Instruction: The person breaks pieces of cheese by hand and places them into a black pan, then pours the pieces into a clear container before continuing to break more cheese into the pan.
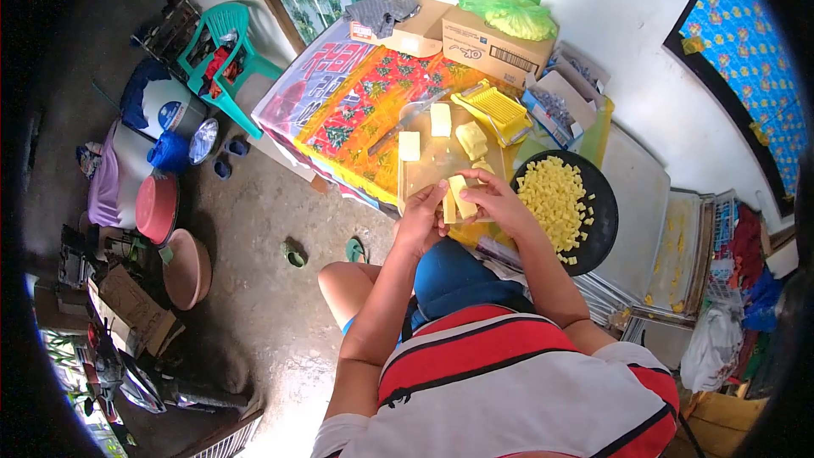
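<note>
My left hand [422,215] pinches a narrow pale yellow strip at the near edge of a clear board [415,171]. Right beside it, my right hand [498,202] holds a wider pale yellow slab [462,196]. Farther up the board lie a block [441,120], another block [409,146] and an irregular yellow chunk [471,141]. A knife [392,131] rests along the board's left side. The yellow slotted tray [496,112] stands at the far right of the board. Many small yellow cubes [551,199] fill a round black pan [604,220] to the right.
Cardboard boxes [487,44] with a green plastic bag [509,10] stand at the back of the patterned table [356,110]. Stacked trays [632,187] lie right of the pan. A green chair [222,51], basins [185,267] and slippers [354,249] are at the left.
</note>
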### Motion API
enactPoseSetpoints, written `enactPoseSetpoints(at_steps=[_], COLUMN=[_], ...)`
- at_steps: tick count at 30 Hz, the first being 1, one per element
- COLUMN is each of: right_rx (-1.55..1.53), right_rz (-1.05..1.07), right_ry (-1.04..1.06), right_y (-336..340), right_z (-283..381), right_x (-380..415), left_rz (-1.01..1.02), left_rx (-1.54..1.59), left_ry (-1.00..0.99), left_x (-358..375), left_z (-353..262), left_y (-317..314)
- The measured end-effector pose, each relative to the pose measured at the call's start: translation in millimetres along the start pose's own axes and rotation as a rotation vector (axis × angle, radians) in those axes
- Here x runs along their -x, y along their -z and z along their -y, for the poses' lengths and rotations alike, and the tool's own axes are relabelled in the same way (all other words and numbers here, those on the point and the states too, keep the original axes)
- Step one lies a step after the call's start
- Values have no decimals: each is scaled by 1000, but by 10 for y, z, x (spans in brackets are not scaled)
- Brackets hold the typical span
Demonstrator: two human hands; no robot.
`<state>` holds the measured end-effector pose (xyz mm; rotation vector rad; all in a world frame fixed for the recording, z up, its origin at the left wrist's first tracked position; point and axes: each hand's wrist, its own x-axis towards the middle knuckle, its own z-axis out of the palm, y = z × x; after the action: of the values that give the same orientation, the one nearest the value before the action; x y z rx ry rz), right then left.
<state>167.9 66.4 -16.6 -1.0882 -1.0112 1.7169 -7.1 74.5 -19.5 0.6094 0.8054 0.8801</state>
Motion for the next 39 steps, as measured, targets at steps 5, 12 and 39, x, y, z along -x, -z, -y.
enactPoseSetpoints(at_steps=[5, 12, 39], right_rx=[109, 1081, -422], right_rz=[-142, -356, 65], right_ry=[-3, 55, -70], right_y=[20, 272, -193], right_z=[-47, -435, -261], right_x=[-106, -365, -67], left_rz=[-52, -170, -172], left_rx=[-20, 56, -475], left_ry=[39, 15, -420], left_x=[-138, -264, -5], left_z=[61, 141, 170], left_y=[157, 323, -44])
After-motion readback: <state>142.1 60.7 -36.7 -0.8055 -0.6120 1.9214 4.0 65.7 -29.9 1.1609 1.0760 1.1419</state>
